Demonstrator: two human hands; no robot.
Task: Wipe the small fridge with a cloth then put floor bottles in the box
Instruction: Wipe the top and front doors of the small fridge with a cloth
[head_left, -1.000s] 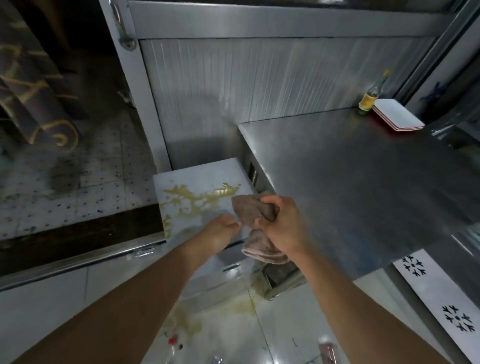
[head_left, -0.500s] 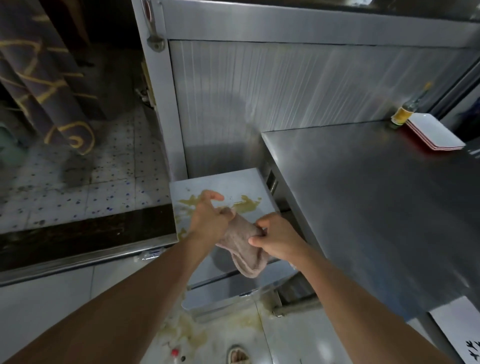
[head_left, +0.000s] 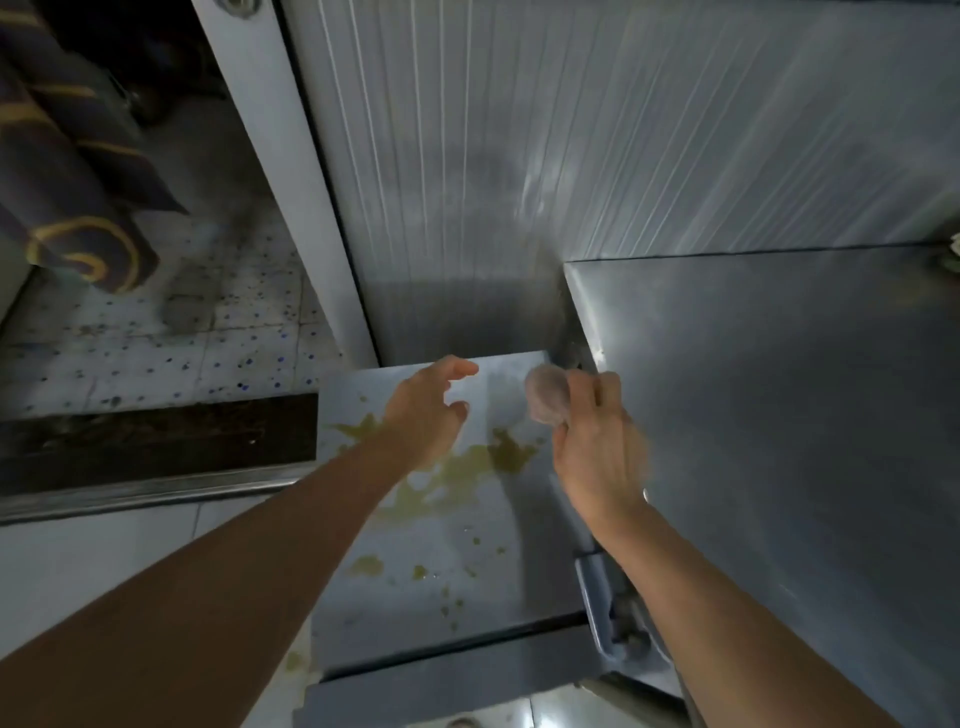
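Your right hand (head_left: 597, 452) blurs at its outer edge and hides most of the balled pinkish cloth (head_left: 545, 400) it grips above the small fridge (head_left: 441, 597). Your left hand (head_left: 426, 410) hovers loose, fingers spread, holding nothing. The fridge's flat grey top carries a yellowish smeared spill (head_left: 467, 467) beside the smooth steel counter (head_left: 779, 415); no bottles or box show clearly.

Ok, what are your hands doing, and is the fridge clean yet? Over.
Right hand grips bunched cloth. Left hand open above fridge top. Yellow spill unwiped. Nothing blocking.
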